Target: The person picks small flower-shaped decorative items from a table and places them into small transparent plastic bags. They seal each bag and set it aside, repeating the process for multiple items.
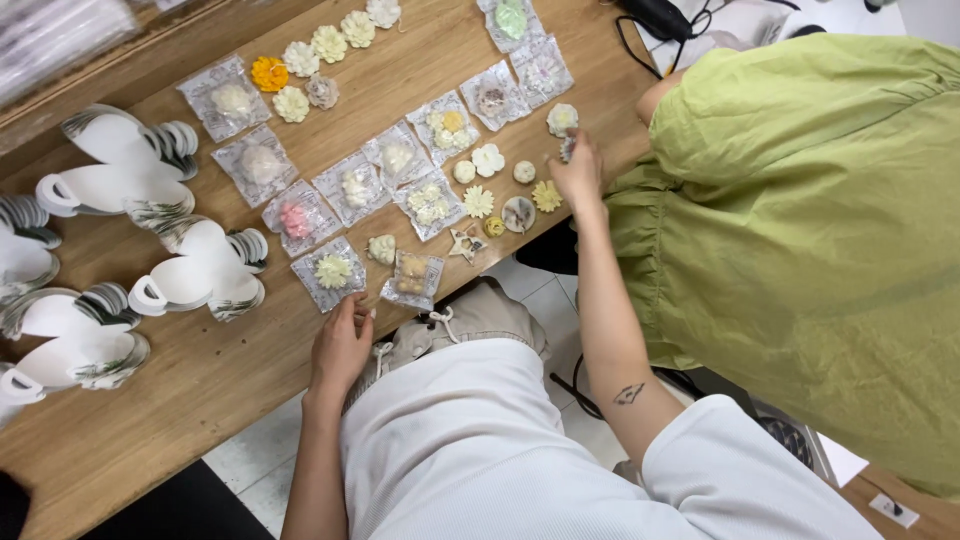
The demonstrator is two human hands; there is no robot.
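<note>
The left hand (342, 345) is resting at the near edge of the wooden table (200, 390), fingers loosely curled and gripping nothing, tips just beside a clear packet with a pale flower (329, 272). The right hand (578, 170) is reaching far across the table, fingertips pinching a small grey piece (567, 150). Loose little flowers (487, 160) are lying just left of it, with more wrapped packets (352, 186) spreading leftward. White folded paper shapes (130, 165) are sitting at the left. A person in a green shirt (800, 230) is leaning in at the right.
</note>
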